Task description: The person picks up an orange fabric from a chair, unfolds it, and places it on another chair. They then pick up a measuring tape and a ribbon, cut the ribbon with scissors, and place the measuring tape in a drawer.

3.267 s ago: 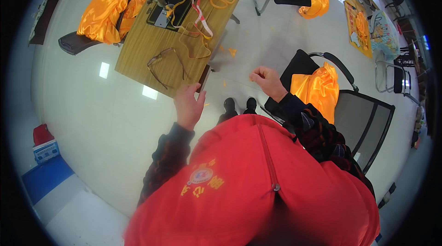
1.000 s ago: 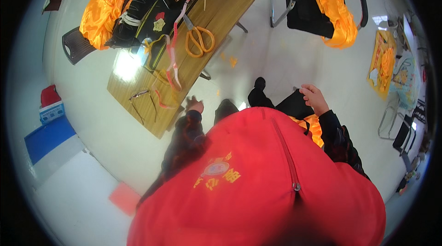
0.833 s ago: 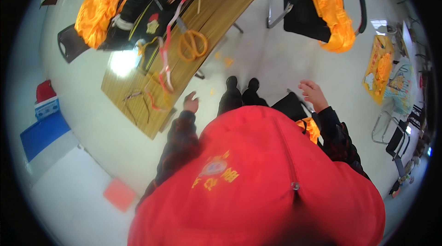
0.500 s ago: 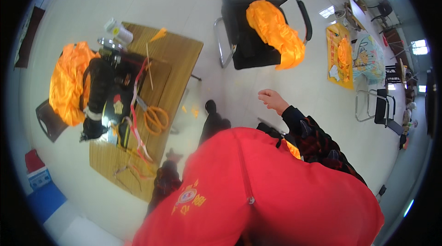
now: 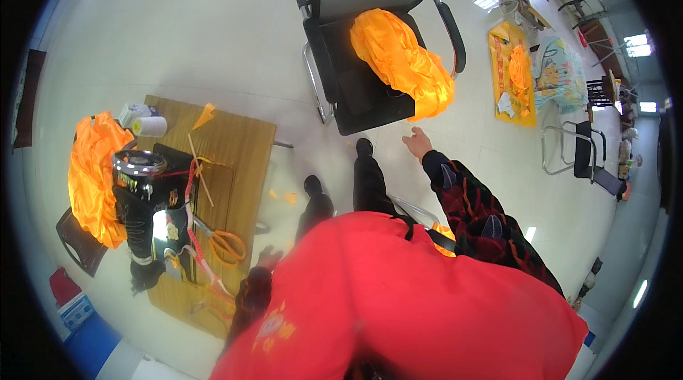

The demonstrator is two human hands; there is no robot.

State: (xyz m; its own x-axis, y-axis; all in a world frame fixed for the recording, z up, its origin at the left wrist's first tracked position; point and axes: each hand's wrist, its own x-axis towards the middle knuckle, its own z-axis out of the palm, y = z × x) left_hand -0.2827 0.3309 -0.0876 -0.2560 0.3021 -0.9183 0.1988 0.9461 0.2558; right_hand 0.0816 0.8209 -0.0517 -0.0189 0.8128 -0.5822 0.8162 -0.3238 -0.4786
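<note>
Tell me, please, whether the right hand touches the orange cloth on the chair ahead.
Apart: the head view shows pale floor between the right hand and orange cloth.

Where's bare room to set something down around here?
Bare tabletop lies between the thin stick and its right edge. The black chair seat looks open left of the orange cloth. It's crowded around the sewing machine, striped tape and scissors.
</note>
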